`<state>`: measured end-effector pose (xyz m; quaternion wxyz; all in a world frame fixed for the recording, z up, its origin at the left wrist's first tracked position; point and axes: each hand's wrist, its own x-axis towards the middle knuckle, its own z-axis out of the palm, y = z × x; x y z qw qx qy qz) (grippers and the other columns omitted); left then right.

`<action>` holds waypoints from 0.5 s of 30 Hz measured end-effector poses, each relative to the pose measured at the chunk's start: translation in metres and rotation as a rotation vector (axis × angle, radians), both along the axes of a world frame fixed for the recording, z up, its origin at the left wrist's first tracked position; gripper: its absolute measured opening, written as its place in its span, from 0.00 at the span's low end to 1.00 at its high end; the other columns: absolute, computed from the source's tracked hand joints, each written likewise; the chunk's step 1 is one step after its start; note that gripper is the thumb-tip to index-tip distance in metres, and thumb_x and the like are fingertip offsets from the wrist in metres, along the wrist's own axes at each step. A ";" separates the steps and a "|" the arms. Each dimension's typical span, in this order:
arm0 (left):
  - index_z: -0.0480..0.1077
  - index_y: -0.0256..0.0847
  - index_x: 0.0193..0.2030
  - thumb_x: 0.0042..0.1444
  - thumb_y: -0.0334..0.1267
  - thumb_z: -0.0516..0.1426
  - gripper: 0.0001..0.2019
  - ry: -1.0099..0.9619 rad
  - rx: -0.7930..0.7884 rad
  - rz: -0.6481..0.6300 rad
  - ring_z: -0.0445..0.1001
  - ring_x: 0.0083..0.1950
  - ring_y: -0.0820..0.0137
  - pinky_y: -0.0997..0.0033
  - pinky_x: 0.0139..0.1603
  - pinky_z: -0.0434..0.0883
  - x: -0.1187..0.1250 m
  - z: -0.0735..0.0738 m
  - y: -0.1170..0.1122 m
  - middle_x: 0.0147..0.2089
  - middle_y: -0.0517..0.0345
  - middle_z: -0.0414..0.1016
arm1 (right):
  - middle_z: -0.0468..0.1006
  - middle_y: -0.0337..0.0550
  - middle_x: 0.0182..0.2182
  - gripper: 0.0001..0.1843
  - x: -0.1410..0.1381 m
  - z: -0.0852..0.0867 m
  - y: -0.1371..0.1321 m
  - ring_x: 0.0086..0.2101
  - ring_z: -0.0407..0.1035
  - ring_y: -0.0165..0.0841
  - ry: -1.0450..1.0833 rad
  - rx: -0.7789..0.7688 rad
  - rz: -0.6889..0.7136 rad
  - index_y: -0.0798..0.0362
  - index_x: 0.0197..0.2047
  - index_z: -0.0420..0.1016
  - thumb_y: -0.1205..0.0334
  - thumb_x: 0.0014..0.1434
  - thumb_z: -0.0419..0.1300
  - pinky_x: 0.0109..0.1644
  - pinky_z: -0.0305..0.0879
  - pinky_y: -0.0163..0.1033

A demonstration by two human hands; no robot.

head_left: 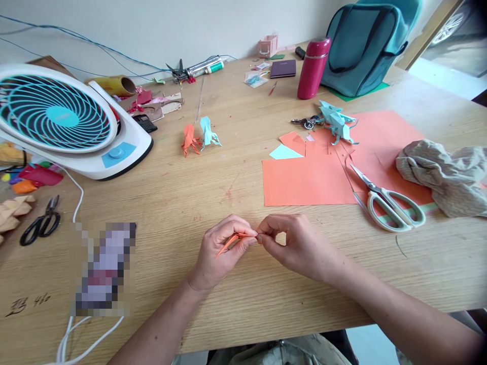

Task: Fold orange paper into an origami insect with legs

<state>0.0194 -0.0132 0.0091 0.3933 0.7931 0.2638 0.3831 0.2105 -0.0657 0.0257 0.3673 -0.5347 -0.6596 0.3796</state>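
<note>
Both my hands meet just above the near part of the wooden table (pixel 243 304). My left hand (pixel 222 251) is closed round a small folded piece of orange paper (pixel 229 242). My right hand (pixel 297 246) pinches the same piece at its right tip. Beyond them lie orange paper sheets (pixel 308 180) and white-handled scissors (pixel 391 203). Farther back stand a small orange origami figure (pixel 189 139) and a light blue one (pixel 208 133). Another light blue origami figure (pixel 338 121) sits on the orange paper.
A white and teal fan (pixel 68 121) with its white cable stands at the left. Black scissors (pixel 41 223) lie near it. A crumpled cloth (pixel 445 175) lies at the right. At the back are a magenta flask (pixel 312 67), a teal bag (pixel 365 45) and keys (pixel 306 121).
</note>
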 end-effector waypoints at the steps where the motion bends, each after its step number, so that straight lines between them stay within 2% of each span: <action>1: 0.76 0.40 0.37 0.61 0.28 0.64 0.04 -0.001 -0.008 0.003 0.74 0.34 0.75 0.78 0.35 0.70 0.000 0.000 0.000 0.34 0.59 0.74 | 0.79 0.37 0.27 0.08 0.000 -0.001 0.000 0.27 0.70 0.27 -0.009 0.032 -0.006 0.54 0.32 0.77 0.72 0.60 0.59 0.33 0.62 0.32; 6: 0.76 0.40 0.36 0.60 0.28 0.64 0.04 -0.006 -0.015 -0.005 0.74 0.35 0.74 0.76 0.36 0.70 -0.001 0.001 0.000 0.34 0.59 0.74 | 0.80 0.38 0.28 0.09 0.000 -0.001 0.000 0.28 0.71 0.27 0.014 0.079 0.013 0.53 0.33 0.79 0.72 0.61 0.59 0.34 0.64 0.32; 15: 0.75 0.40 0.36 0.62 0.33 0.63 0.03 -0.043 -0.118 0.006 0.73 0.35 0.72 0.74 0.36 0.69 -0.004 0.000 -0.001 0.34 0.57 0.74 | 0.83 0.39 0.33 0.08 0.003 0.005 0.001 0.32 0.75 0.30 0.173 -0.114 0.052 0.51 0.37 0.79 0.69 0.61 0.59 0.39 0.70 0.34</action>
